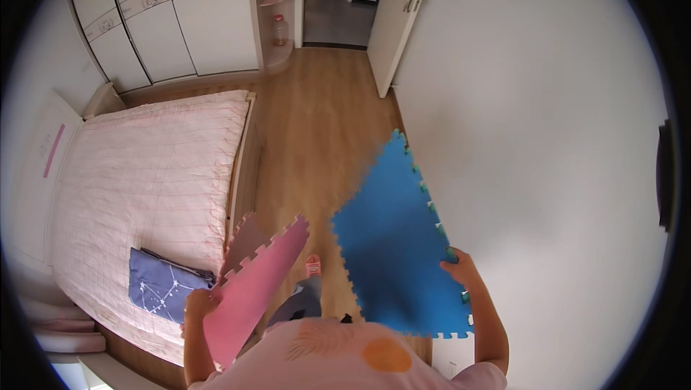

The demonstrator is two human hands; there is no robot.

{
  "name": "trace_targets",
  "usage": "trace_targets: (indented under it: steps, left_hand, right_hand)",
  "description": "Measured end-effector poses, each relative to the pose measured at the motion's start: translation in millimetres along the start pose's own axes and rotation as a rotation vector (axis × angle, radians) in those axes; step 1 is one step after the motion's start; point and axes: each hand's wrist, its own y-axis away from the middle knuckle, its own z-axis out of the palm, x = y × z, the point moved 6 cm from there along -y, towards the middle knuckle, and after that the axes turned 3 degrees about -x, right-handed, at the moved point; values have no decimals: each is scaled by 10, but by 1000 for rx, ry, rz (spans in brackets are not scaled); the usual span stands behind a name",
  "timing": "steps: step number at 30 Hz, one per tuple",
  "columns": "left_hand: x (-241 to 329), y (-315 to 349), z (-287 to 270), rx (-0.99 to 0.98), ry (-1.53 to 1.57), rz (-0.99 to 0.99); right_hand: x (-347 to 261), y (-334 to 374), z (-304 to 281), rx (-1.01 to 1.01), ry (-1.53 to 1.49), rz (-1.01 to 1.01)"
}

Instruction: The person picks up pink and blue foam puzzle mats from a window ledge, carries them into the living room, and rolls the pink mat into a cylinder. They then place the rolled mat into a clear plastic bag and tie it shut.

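Far left, I see the bed (144, 174) with its pink cover, a folded blue cloth (162, 286) lying near its foot. Next, my left hand (198, 305): fingers wrapped around the lower edge of the pink mat (252, 282), which tilts up over the bed's edge, with a grey mat (245, 240) just behind it. Wood floor (317, 124) runs up the middle to the open door (399, 16). On the right, my right hand (461, 268) has its fingers closed on the blue mat (396, 253), held up beside the white wall (533, 138).
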Motion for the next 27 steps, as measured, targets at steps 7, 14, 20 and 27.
trace_targets:
  steps: [7,14,20,27]
  left_hand:
    - [904,-1618,-823,-25,-41,23]
    - [1521,-3278,-1487,-46,-27,48]
    - [1892,-4355,-1722,-65,57,-91]
    - [2213,-5135,-2296,-30,54,-232]
  right_hand:
    - [-648,-1391,-264,64,33,60]
    - [-1339,-2933,-454,51,-54,49]
    - [-1739,-4638,-566,34,86,-44]
    - [-2875,-6516,-780,-67,57,-19]
